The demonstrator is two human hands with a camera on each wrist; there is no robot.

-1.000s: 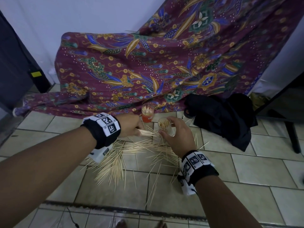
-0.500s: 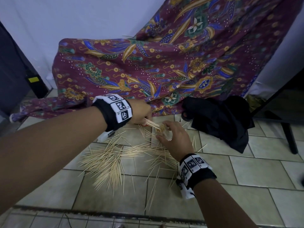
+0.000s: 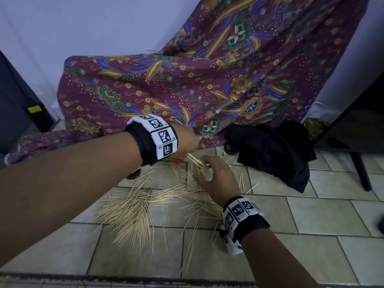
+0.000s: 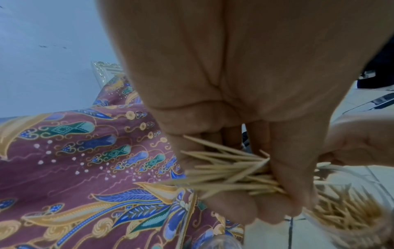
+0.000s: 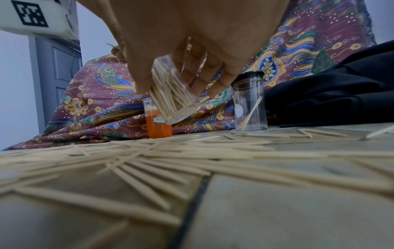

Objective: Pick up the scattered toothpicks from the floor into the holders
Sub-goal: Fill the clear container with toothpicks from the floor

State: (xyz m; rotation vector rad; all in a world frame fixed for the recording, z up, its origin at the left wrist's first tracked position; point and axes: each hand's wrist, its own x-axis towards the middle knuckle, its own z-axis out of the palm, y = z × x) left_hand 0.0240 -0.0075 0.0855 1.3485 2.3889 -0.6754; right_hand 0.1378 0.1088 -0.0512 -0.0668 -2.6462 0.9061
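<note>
My left hand (image 3: 187, 144) (image 4: 245, 176) grips a bundle of toothpicks (image 4: 230, 171) (image 3: 194, 160), their points slanting down into the mouth of a clear holder (image 5: 173, 101) (image 3: 204, 173). My right hand (image 3: 216, 177) (image 5: 187, 55) holds that holder tilted just above the floor; it is packed with toothpicks. An orange holder (image 5: 158, 124) (image 3: 178, 160) with sticks in it stands behind. A clear jar with a black lid (image 5: 249, 102) stands to its right with a single toothpick inside. Many scattered toothpicks (image 3: 135, 208) (image 5: 170, 155) lie on the tiled floor.
A patterned maroon cloth (image 3: 187, 90) drapes against the wall behind the holders. Black fabric (image 3: 274, 150) is heaped at the right, beside a dark furniture leg (image 3: 361, 173). A dark lid (image 5: 70, 141) lies flat at the left. A dark cabinet (image 3: 14, 109) stands far left.
My left hand has risen from the floor pile with a bundle and moved right to the clear holder. My right hand has tipped that holder towards it.
</note>
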